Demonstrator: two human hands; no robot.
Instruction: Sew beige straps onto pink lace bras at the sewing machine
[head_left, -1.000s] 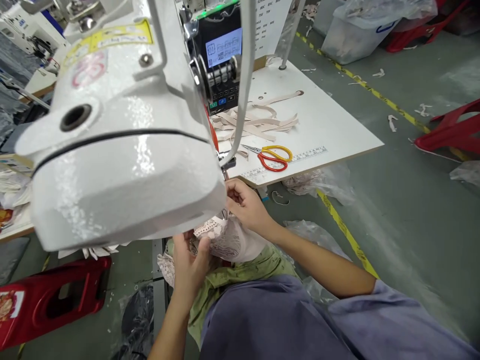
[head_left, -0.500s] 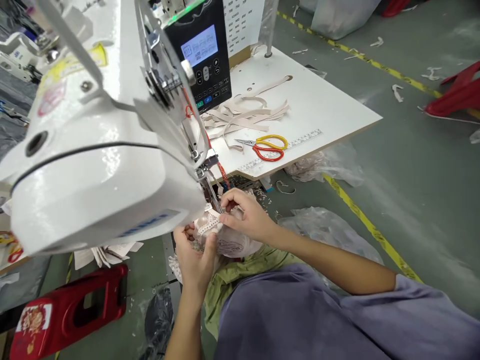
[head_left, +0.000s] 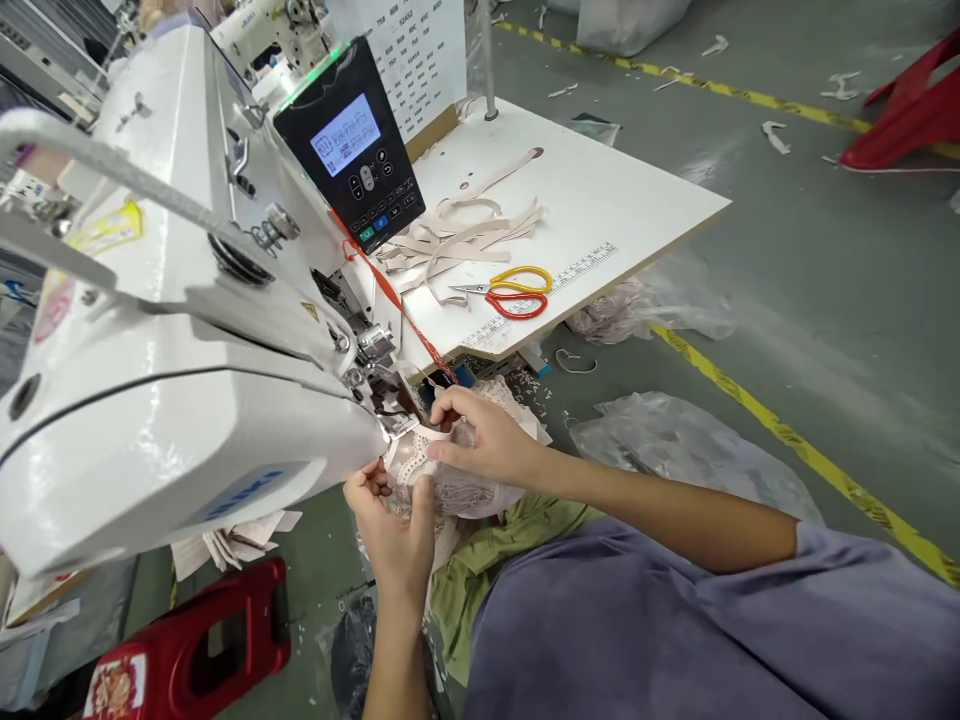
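Note:
A pale pink lace bra (head_left: pixel 411 462) lies at the needle end of a white sewing machine (head_left: pixel 187 430), its upper edge against the metal presser foot (head_left: pixel 397 422). My left hand (head_left: pixel 394 520) pinches the near left side of the lace, the thumb on top and the fingers curled partly beneath. On the other side, my right hand (head_left: pixel 484 440) grips a narrow pale band at the bra's edge between thumb and curled fingers. More lace fabric (head_left: pixel 472 497) bunches below both hands, above a green cloth (head_left: pixel 480 570) on my lap. The needle tip cannot be made out.
Scissors (head_left: pixel 517 292) with yellow and red handles lie on the white table (head_left: pixel 615 190), near pale elastic strips (head_left: pixel 465 235). A control panel (head_left: pixel 352 150) stands behind the machine head. A red stool (head_left: pixel 202 640) is at lower left; plastic bags (head_left: pixel 675 440) lie on the floor.
The view has shifted, so the machine and table sit further left and more of the presser foot shows. Both hands keep hold of the bra, with only slight finger movement.

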